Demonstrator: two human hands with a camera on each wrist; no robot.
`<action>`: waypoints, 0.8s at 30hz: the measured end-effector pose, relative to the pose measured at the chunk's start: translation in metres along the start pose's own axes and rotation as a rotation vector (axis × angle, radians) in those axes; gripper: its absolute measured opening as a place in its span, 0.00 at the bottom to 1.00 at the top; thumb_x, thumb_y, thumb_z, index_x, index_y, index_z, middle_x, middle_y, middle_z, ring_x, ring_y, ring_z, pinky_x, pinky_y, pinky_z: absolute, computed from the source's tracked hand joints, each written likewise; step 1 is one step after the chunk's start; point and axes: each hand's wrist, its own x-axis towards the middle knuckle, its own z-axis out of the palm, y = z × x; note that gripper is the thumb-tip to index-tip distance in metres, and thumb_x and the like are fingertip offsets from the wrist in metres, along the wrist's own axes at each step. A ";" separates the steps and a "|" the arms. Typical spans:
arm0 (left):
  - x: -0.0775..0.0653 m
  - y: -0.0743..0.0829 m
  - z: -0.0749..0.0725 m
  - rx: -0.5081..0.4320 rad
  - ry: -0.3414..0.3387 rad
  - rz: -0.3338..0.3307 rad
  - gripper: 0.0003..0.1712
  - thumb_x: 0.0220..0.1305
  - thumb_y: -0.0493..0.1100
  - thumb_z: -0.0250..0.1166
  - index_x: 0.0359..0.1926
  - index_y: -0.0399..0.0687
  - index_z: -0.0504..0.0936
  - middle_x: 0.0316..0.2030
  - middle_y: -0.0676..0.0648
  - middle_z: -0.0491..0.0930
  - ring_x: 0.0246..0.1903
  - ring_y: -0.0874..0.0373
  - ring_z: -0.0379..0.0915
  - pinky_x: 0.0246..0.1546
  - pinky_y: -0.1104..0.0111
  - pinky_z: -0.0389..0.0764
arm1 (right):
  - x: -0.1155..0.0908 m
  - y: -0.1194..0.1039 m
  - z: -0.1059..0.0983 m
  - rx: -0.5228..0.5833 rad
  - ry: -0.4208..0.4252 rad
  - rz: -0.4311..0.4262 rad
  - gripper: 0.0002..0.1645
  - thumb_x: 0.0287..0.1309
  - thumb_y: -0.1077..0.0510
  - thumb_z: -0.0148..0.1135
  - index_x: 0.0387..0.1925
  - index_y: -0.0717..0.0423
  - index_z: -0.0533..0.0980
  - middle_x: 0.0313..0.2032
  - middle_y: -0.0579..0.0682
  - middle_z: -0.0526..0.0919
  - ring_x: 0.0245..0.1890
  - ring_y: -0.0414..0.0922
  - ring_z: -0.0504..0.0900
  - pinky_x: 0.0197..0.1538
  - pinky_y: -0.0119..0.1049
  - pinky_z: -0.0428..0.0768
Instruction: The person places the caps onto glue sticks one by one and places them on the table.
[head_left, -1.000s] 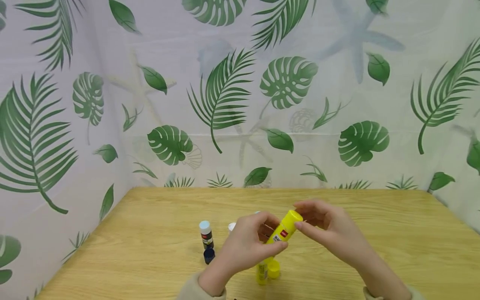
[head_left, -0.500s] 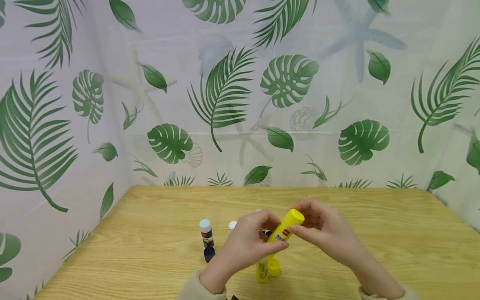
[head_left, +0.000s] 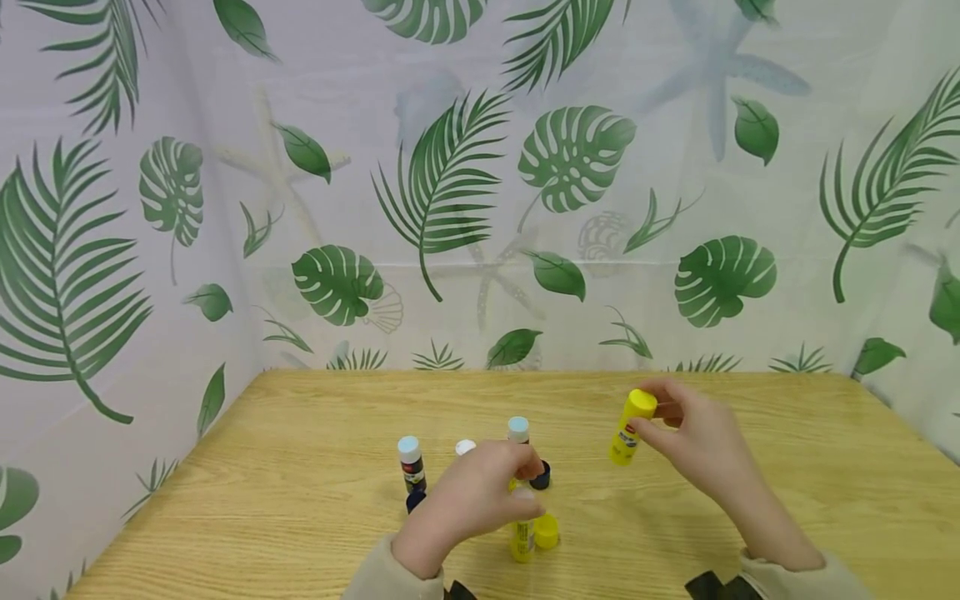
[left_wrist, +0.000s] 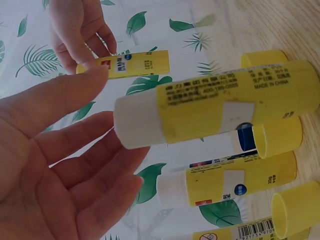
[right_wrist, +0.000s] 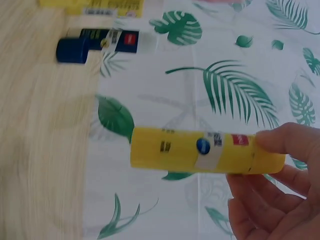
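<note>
My right hand (head_left: 697, 437) grips a capped yellow glue stick (head_left: 625, 437) by its upper end, above the table's right part. The right wrist view shows thumb and fingers round the cap end of this glue stick (right_wrist: 192, 150). My left hand (head_left: 476, 492) is over the group of glue sticks, holding nothing, with thumb and fingers spread apart. Close by its fingertips in the left wrist view stands an uncapped yellow glue stick (left_wrist: 220, 107) with a white top. Another yellow one (left_wrist: 240, 182) is beyond it. Yellow caps (head_left: 547, 531) lie by them.
Dark glue sticks with pale blue tops (head_left: 412, 467) stand on the wooden table (head_left: 300, 417), dark caps (head_left: 540, 477) beside them. A white top (head_left: 465, 447) shows behind my left hand, which partly hides the group. A leaf-patterned cloth (head_left: 450, 317) hangs behind the table.
Both hands were at the yellow glue stick before. My left hand has let go of it, and my right hand has carried it rightward, turning it more upright.
</note>
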 end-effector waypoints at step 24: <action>0.002 -0.002 0.006 0.131 -0.043 0.047 0.15 0.46 0.36 0.68 0.39 0.47 0.80 0.35 0.55 0.78 0.31 0.67 0.71 0.30 0.78 0.70 | 0.006 0.039 -0.009 -0.197 -0.048 0.062 0.22 0.47 0.70 0.60 0.46 0.73 0.68 0.42 0.71 0.73 0.36 0.62 0.76 0.29 0.45 0.77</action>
